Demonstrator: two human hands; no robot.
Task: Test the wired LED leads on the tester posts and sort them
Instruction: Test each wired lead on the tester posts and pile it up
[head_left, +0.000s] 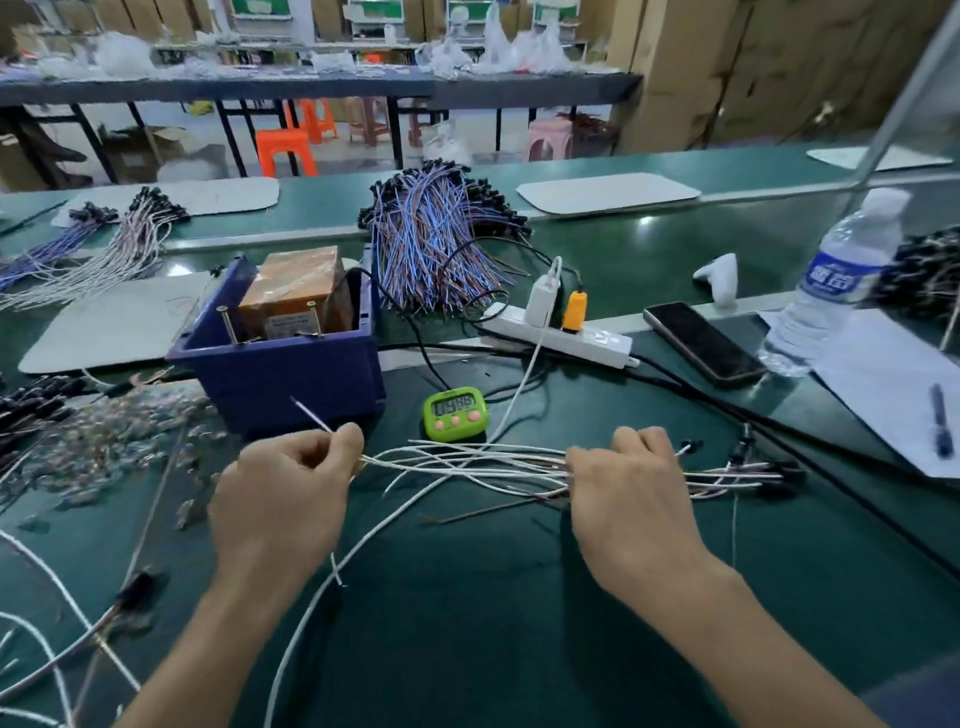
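Both forearms come in from the bottom edge, backs of the hands up, over the green table (467, 623). The left hand (288, 493) is curled into a loose fist, with thumb and forefinger pinching one thin white wire (311, 414) whose bare tip pokes up and to the left, ending just in front of the blue box (291, 374) without touching it. The right hand (628, 488) sits knuckles-up with its fingers wrapped down over a bundle of white leads (467, 462). So both hands are gripping wire, and nothing's loose or open here. The bundle runs flat between the two hands, low over the table, and the little black LED heads (779, 475) stick out past the right hand on the far side. The two metal posts (227, 325) stand up out of the blue box, well behind the left hand, with no lead on them. Can't see the right fingertips at all since they're tucked under the hand, so how many leads they've really got is anyone's guess. The heap of leads (104, 441) at the left is a blurry smear and runs off the edge. A green timer (455, 414) sits just behind the bundle, digits too fuzzy to read properly. A big pile of blue and purple wires (436, 244) is further back, behind the box.
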